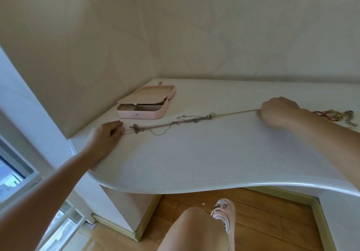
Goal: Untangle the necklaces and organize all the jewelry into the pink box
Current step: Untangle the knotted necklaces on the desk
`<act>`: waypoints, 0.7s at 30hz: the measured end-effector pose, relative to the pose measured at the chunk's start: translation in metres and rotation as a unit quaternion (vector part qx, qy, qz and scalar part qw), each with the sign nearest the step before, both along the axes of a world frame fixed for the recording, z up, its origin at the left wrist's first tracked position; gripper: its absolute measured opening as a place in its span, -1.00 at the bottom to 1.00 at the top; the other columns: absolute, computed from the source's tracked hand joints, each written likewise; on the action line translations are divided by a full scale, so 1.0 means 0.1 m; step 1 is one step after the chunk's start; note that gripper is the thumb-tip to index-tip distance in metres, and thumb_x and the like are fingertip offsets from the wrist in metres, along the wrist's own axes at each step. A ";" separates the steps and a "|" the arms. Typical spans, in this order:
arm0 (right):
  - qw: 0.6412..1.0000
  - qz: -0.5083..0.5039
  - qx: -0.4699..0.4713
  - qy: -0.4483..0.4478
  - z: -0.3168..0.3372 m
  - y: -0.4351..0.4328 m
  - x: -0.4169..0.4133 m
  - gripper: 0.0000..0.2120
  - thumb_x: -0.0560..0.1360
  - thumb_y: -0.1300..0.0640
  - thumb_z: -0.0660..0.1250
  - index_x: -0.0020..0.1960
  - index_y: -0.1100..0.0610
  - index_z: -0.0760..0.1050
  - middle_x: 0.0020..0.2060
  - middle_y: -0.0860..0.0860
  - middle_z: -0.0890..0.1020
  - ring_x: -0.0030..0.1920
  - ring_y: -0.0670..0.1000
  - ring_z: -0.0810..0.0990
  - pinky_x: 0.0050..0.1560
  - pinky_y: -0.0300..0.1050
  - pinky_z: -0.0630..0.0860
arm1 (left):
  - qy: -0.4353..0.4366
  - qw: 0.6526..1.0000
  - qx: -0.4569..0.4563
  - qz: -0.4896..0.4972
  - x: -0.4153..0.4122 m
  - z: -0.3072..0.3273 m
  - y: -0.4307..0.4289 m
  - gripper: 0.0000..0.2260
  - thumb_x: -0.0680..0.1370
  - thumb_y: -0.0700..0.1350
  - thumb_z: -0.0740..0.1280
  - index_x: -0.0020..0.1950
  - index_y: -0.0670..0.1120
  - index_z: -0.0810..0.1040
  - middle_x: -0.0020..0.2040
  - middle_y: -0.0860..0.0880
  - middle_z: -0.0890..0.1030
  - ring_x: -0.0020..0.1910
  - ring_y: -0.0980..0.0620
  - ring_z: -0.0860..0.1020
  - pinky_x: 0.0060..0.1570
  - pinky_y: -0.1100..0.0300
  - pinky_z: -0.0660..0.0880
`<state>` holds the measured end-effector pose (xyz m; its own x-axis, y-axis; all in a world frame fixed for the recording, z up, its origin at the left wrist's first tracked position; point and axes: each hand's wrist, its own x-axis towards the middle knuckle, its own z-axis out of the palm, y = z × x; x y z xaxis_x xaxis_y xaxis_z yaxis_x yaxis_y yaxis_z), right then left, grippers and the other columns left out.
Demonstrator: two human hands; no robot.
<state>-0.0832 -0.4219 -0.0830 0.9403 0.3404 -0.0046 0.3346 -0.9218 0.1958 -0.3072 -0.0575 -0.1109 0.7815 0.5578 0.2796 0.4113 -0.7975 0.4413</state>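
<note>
Tangled thin metal necklace chains (187, 121) stretched across middle of white desktop (194, 163), long axis left-right. Left hand (109, 132) pinches one end, right hand (278, 112) other. Knots nearer left hand, open pink box (143, 112) just behind.

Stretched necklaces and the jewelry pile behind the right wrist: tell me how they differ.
The stretched necklaces run in one long line; the jewelry pile is bunched. The left hand and right hand hold the necklaces' ends; neither holds the pile. The necklaces are thin, silvery; the pile shows red and gold pieces. Both lie on the white table, outside the pink box.
</note>
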 end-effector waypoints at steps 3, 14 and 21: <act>0.999 -0.027 0.024 0.015 -0.02 0.00 0.05 -0.61 0.64 0.05 0.00 0.27 0.21 0.46 0.25 0.15 0.50 0.23 0.18 0.47 0.11 -0.11 0.41 | -0.041 0.999 -0.030 -0.008 0.01 0.03 -0.04 -0.79 0.54 -0.14 0.33 0.16 -0.05 0.62 0.14 -0.06 0.63 0.07 -0.02 0.55 -0.01 0.22 0.35; 0.886 0.353 0.297 0.039 -0.10 0.75 -0.21 -0.74 0.50 0.33 0.28 0.11 0.16 0.62 0.00 0.03 0.63 -0.07 -0.07 0.55 -0.04 -0.36 0.33 | 0.037 0.971 0.088 -0.218 0.34 0.24 -1.08 -0.65 0.59 -0.05 0.25 0.38 -0.03 0.43 0.33 -0.01 0.49 0.30 -0.02 0.46 0.23 0.21 0.34; 0.866 0.394 0.296 0.080 -0.23 0.73 -0.26 -0.88 0.50 0.21 0.34 -0.01 0.10 0.63 -0.08 -0.08 0.62 -0.07 -0.15 0.57 -0.03 -0.37 0.39 | 0.200 0.928 0.079 -0.304 0.72 -0.06 -1.41 -0.39 0.61 0.20 -0.02 0.55 0.00 -0.19 0.57 0.07 -0.12 0.52 0.16 -0.17 0.48 0.04 -0.24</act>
<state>-0.1093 -0.3486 -0.1059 0.4182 0.8635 0.2818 0.8850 -0.3175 -0.3405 -0.2350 -0.1983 -0.1171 0.9973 -0.0430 -0.0598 -0.0297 -0.9777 0.2080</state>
